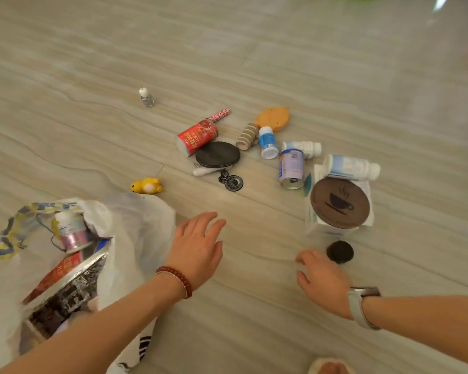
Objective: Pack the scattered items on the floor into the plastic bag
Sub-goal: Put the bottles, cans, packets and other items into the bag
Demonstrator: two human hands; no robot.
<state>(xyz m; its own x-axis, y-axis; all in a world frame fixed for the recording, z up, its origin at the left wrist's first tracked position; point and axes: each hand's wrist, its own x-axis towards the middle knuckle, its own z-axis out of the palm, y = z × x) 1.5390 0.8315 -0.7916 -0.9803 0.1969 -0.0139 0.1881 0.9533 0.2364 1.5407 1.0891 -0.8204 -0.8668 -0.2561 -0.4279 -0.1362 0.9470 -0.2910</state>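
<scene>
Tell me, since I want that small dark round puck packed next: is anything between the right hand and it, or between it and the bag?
Nothing visible. The right hand is open just beside the dark puck, fingertips near its left edge. Bare floor runs from there to the plastic bag; only the open left hand hovers over that stretch.

Coffee-cup sign on round lid
</scene>
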